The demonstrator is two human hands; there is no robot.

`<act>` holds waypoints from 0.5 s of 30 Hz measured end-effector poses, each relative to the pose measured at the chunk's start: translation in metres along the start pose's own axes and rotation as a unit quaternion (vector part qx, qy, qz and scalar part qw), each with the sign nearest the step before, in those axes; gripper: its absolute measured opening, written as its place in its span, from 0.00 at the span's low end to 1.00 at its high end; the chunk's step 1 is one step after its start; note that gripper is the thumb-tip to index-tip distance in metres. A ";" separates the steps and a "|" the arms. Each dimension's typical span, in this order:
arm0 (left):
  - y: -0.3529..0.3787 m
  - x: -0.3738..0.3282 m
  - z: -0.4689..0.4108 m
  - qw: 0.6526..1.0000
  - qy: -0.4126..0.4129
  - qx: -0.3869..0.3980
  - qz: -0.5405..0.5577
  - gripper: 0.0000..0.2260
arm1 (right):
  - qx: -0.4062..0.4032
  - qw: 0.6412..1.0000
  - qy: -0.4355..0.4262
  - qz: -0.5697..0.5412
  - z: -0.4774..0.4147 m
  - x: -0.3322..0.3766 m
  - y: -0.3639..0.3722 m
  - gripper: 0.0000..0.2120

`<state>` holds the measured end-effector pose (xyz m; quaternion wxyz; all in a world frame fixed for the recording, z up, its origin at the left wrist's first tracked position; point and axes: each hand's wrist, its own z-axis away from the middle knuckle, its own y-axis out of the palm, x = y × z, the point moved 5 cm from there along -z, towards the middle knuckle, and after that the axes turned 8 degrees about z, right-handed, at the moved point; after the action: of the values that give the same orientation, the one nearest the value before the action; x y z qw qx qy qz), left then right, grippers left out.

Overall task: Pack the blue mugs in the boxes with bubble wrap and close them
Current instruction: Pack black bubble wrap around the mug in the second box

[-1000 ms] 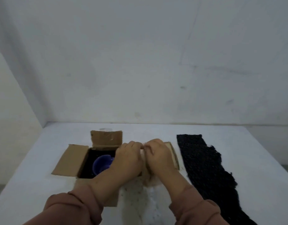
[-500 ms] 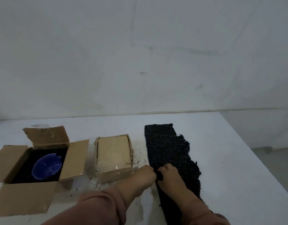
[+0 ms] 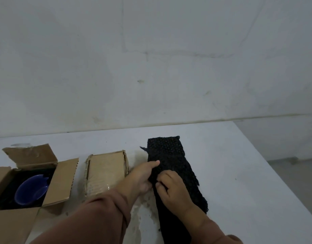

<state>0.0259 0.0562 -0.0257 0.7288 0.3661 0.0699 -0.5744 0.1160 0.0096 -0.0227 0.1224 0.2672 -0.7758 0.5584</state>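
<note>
White table (image 3: 231, 173), head view. Black bubble wrap (image 3: 171, 155) lies as a long strip on the R half of the table, running from mid-table toward the near edge; its far end is flat, edges ragged. Both hands are on the strip's L edge, about mid-length. L hand (image 3: 143, 176): palm partly over the table just beside the wrap, index finger stretched out across the wrap surface, thumb and remaining fingers drawn in at the wrap edge; whether they actually pinch the sheet, cannot tell. R hand (image 3: 171, 187): curled, fingertips bunched and pressed at the wrap edge right next to the L hand; looks like a pinch on the material, but contact pt is hidden by the fingers, so grip not confirmed. Both wrists in brownish-pink sleeves. Closed box (image 3: 106, 171): cardboard, flaps down, tape visible across top, sits just L of the L hand, near but apart from the wrap. Open box (image 3: 63, 180): further L, all four flaps standing out, dark lining inside. Blue mug (image 3: 31, 190) sits inside the open box on that dark lining, mouth tilted toward the camera. Table surface betw. closed box and wrap shows worn, blotchy patches. Grey-white wall (image 3: 151, 67) behind, w/ marks and cracks.
</note>
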 end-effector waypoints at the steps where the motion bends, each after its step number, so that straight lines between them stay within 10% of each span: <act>1: 0.000 -0.008 0.004 0.999 0.022 -0.017 -0.017 0.14 | -0.022 0.999 -0.001 -0.025 -0.003 0.003 -0.007 0.08; 5: -0.003 -0.045 0.034 0.994 0.101 -0.003 -0.030 0.08 | -0.157 0.962 0.182 -0.128 -0.020 -0.015 -0.038 0.09; 8: -0.023 -0.074 0.065 0.991 0.127 0.014 -0.025 0.09 | -0.090 0.870 0.384 -0.298 -0.030 -0.024 -0.034 0.05; 11: -0.052 -0.098 0.092 0.987 0.156 0.029 -0.008 0.09 | -0.022 0.788 0.377 -0.487 -0.048 0.005 -0.026 0.08; 15: -0.101 -0.124 0.118 0.976 0.218 0.012 -0.014 0.09 | 0.011 0.811 0.291 -0.507 -0.073 0.065 -0.023 0.19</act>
<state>-0.1423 0.0744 0.0783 0.6837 0.4901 0.2250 -0.4917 0.0665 0.0543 0.0525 0.6053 0.4490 -0.4520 0.4771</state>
